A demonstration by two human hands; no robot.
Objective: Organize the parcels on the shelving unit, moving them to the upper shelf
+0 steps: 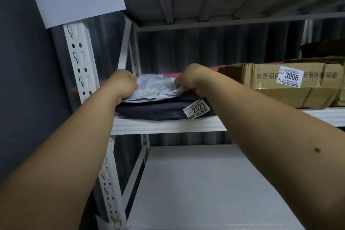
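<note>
Shelving unit: white metal, slotted upright (pixel 80 65) at the left of the frame.
Upper shelf (pixel 168 126): crosses mid-frame.
Dark grey parcel (pixel 158 111): lies on it at centre, label 2523.
Pale grey mailer (pixel 156 87): stacked on the dark parcel.
Cardboard box (pixel 291 84): right of frame, label 3008.
Lower shelf (pixel 214 188): white board, bottom centre.

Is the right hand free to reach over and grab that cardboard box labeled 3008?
Probably not yet: the right hand grips the white parcel. The path right to the cardboard box looks unobstructed.
</note>
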